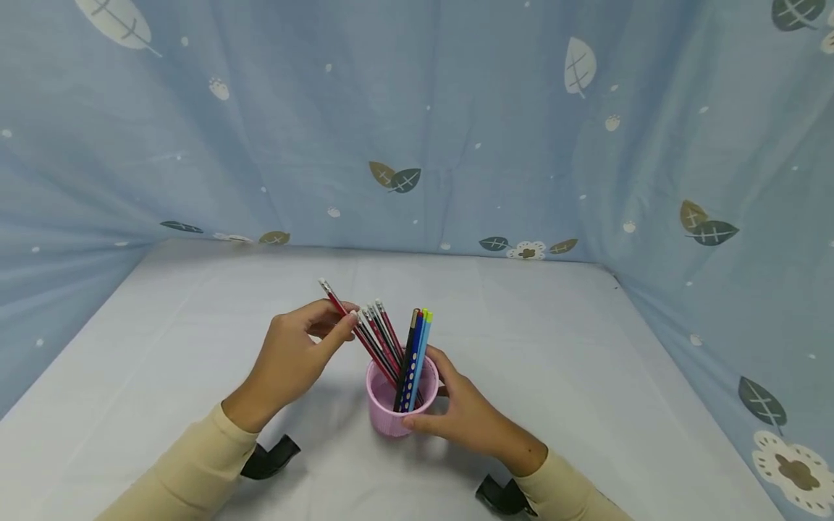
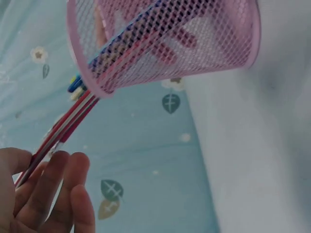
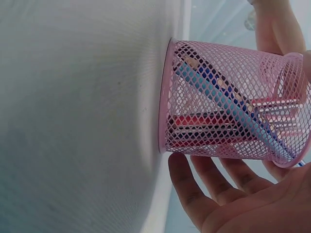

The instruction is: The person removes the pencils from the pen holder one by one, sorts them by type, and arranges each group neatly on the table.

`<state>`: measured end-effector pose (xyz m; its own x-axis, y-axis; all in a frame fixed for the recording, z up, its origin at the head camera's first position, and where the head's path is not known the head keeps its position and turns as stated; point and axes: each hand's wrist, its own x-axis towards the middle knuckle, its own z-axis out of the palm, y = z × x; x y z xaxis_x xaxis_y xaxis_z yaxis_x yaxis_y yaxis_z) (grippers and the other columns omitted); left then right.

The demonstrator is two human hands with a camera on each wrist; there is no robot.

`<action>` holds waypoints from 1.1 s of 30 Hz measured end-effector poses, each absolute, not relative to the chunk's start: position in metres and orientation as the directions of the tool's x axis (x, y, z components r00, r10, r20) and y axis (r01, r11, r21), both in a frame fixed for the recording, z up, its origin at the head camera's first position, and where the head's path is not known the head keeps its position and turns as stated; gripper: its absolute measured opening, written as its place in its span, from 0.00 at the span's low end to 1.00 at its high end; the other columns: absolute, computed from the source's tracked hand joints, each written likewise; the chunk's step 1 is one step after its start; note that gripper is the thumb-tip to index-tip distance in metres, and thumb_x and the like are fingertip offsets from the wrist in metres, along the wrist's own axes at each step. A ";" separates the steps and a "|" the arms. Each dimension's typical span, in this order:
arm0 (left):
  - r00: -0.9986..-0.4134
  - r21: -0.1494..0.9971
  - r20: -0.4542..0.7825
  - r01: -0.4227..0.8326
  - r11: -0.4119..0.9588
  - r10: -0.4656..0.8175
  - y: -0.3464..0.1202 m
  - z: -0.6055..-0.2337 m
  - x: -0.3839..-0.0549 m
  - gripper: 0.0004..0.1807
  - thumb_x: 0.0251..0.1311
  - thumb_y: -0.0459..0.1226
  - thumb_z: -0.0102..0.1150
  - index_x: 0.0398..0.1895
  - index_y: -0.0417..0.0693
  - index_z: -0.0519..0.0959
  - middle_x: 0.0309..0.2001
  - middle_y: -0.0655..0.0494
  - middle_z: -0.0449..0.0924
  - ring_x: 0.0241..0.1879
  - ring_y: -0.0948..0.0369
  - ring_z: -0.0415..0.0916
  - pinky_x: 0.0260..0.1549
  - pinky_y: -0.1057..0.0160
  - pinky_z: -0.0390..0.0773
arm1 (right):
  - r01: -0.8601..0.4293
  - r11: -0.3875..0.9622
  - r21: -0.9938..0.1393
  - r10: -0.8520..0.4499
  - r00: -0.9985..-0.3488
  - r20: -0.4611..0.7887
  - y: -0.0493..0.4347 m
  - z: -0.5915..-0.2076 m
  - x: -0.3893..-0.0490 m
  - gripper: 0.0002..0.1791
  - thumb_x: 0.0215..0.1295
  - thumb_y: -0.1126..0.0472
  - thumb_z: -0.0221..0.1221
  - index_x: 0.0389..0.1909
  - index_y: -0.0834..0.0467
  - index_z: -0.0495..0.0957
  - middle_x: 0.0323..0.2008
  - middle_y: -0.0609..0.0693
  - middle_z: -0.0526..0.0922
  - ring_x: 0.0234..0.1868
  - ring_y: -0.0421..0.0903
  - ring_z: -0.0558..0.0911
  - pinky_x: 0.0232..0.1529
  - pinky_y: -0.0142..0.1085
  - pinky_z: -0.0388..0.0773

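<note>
A pink mesh pencil holder [image 1: 387,421] stands upright on the white surface, with several pencils leaning in it. My right hand [image 1: 472,420] grips its right side, thumb at the front of the rim and fingers round behind. In the right wrist view the fingers [image 3: 181,170] lie along the mesh wall. My left hand [image 1: 289,354] pinches red and dark striped pencils [image 2: 63,127] near their eraser ends, between thumb and fingers. Their lower ends are inside the holder. Blue and black pencils [image 1: 417,354] lean at the holder's right side, apart from the left hand.
The white tabletop [image 1: 534,325] spreads around the holder. A blue leaf-patterned cloth [image 1: 456,130] hangs at the back and along the sides. Black straps [image 1: 270,457] show beside both beige sleeves [image 1: 195,456].
</note>
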<state>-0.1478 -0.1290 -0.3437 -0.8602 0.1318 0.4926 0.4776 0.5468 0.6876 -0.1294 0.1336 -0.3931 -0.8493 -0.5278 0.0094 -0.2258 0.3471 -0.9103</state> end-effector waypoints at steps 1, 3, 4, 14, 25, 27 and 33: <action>-0.858 0.692 0.500 0.479 0.540 0.120 -0.130 -0.342 -0.148 0.06 0.68 0.41 0.62 0.44 0.54 0.84 0.31 0.63 0.88 0.28 0.70 0.83 0.30 0.68 0.78 | -0.225 0.348 -0.910 -0.528 -0.849 0.009 0.134 -0.393 -0.129 0.51 0.56 0.52 0.73 0.74 0.35 0.51 0.70 0.39 0.67 0.68 0.41 0.71 0.66 0.50 0.71; -0.850 0.699 0.518 0.484 0.526 0.094 -0.132 -0.339 -0.148 0.06 0.68 0.40 0.61 0.45 0.53 0.85 0.31 0.63 0.88 0.29 0.70 0.83 0.32 0.71 0.79 | -0.226 0.354 -0.907 -0.528 -0.849 0.006 0.134 -0.393 -0.129 0.51 0.56 0.52 0.73 0.74 0.34 0.51 0.70 0.39 0.67 0.68 0.40 0.71 0.66 0.50 0.70; -0.846 0.704 0.527 0.488 0.516 0.080 -0.133 -0.336 -0.148 0.06 0.69 0.40 0.61 0.45 0.53 0.84 0.30 0.62 0.88 0.29 0.70 0.83 0.33 0.72 0.78 | -0.227 0.355 -0.907 -0.529 -0.849 0.006 0.134 -0.393 -0.130 0.51 0.56 0.52 0.73 0.74 0.34 0.51 0.70 0.38 0.67 0.68 0.40 0.71 0.66 0.50 0.70; -0.823 0.760 0.568 0.507 0.406 -0.035 -0.149 -0.316 -0.145 0.07 0.70 0.36 0.57 0.44 0.44 0.83 0.31 0.61 0.86 0.29 0.69 0.82 0.30 0.71 0.79 | -0.232 0.376 -0.897 -0.522 -0.853 0.002 0.134 -0.394 -0.130 0.52 0.56 0.51 0.73 0.74 0.32 0.50 0.71 0.39 0.66 0.68 0.42 0.71 0.67 0.52 0.69; -0.891 0.866 0.449 0.415 0.278 -0.067 -0.163 -0.312 -0.152 0.13 0.73 0.41 0.54 0.52 0.42 0.80 0.29 0.58 0.83 0.28 0.60 0.80 0.31 0.68 0.82 | -0.238 0.366 -0.900 -0.529 -0.849 0.010 0.135 -0.394 -0.127 0.52 0.57 0.52 0.73 0.75 0.33 0.49 0.71 0.41 0.66 0.69 0.43 0.71 0.67 0.55 0.69; -0.904 0.877 0.425 0.396 0.272 -0.053 -0.164 -0.315 -0.155 0.14 0.73 0.42 0.54 0.52 0.43 0.80 0.28 0.57 0.82 0.27 0.60 0.80 0.32 0.67 0.82 | -0.234 0.369 -0.899 -0.528 -0.849 0.004 0.135 -0.394 -0.128 0.52 0.57 0.51 0.72 0.75 0.32 0.49 0.72 0.41 0.66 0.69 0.44 0.70 0.68 0.56 0.68; -0.942 0.909 0.334 0.322 0.264 -0.003 -0.168 -0.324 -0.162 0.19 0.73 0.43 0.55 0.62 0.48 0.75 0.28 0.59 0.82 0.26 0.58 0.80 0.32 0.66 0.82 | -0.236 0.372 -0.898 -0.529 -0.848 0.003 0.134 -0.394 -0.128 0.52 0.57 0.51 0.73 0.75 0.32 0.49 0.72 0.41 0.65 0.69 0.44 0.70 0.68 0.56 0.68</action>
<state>-0.1619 -0.1685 -0.3236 -0.9424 -0.0032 0.3345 0.3218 0.2636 0.9094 -0.1285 0.1340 -0.3937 -0.8485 -0.5292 0.0032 -0.2356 0.3723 -0.8977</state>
